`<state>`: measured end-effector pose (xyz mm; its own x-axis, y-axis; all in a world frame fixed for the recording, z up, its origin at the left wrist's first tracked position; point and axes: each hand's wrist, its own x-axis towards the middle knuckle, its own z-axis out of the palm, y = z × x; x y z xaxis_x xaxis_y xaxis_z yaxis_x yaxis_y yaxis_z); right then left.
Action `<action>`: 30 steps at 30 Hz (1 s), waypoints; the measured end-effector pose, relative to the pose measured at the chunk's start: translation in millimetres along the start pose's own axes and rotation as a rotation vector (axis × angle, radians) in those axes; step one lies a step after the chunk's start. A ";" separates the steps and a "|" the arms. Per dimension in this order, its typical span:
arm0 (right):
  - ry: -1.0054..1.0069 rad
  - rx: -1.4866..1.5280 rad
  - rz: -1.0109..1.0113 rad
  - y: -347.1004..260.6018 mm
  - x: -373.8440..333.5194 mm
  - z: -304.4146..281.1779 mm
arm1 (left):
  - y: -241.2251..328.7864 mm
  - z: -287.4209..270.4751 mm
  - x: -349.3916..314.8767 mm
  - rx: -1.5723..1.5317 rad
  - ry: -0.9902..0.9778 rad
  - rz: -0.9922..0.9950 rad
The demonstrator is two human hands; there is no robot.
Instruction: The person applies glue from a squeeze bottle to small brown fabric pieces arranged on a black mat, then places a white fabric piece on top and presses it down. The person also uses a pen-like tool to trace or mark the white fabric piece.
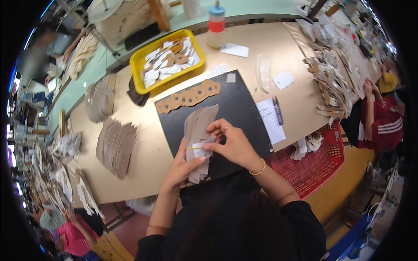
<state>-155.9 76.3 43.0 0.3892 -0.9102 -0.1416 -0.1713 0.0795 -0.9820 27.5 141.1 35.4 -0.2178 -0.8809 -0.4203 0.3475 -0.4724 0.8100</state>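
A bundle of taupe cut pieces [201, 119] is held over the black mat [248, 111]. My left hand [177, 170] is closed round its lower part, thumb on top. A thin yellow rubber band [195, 148] crosses the bundle over a small white slip [198, 153]. My right hand [237, 145] pinches at the band's right side, thumb and fingers bent over the bundle. Tan round-ended pieces with dark dots [190, 96] lie overlapping in a row along the mat's far edge.
Taupe stacks [115, 148] lie left of the mat. Behind it are a yellow tray [138, 71] of white and tan pieces and a bottle [216, 26]. Purple-handled snips [278, 112] rest on a printed sheet [269, 124]. A red basket [322, 158] stands lower right. Other people work on both sides.
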 end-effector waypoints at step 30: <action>-0.131 1.050 -0.180 26.6 8.3 -135.7 | 38.5 -43.1 -9.8 0.106 -0.639 -0.234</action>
<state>-280.0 15.7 32.7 0.4356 -0.8978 0.0646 0.7375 0.3149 -0.5974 82.3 130.3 53.0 -0.7825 -0.5501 -0.2918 0.1416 -0.6135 0.7769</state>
